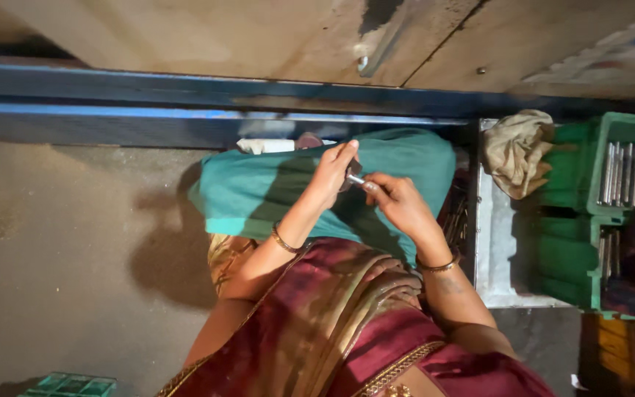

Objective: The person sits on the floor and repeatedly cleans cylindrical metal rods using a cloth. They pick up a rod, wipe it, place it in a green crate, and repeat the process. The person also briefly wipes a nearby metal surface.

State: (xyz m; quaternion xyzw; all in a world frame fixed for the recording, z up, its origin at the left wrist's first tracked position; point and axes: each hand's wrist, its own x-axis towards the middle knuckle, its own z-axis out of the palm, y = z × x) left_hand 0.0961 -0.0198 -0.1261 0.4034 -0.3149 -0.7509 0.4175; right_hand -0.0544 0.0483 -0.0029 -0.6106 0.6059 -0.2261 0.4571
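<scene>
Your left hand (332,173) and right hand (398,200) meet above the teal cloth (259,187) spread over your lap. Between them you hold a small metal rod (356,179): your right fingertips pinch one end, while your left fingers close on a dark piece at the other end, too small to identify. To your right, a green plastic crate (575,213) holds rows of similar metal rods (630,173), and a crumpled beige rag (514,151) lies beside it on a grey tray (490,250).
</scene>
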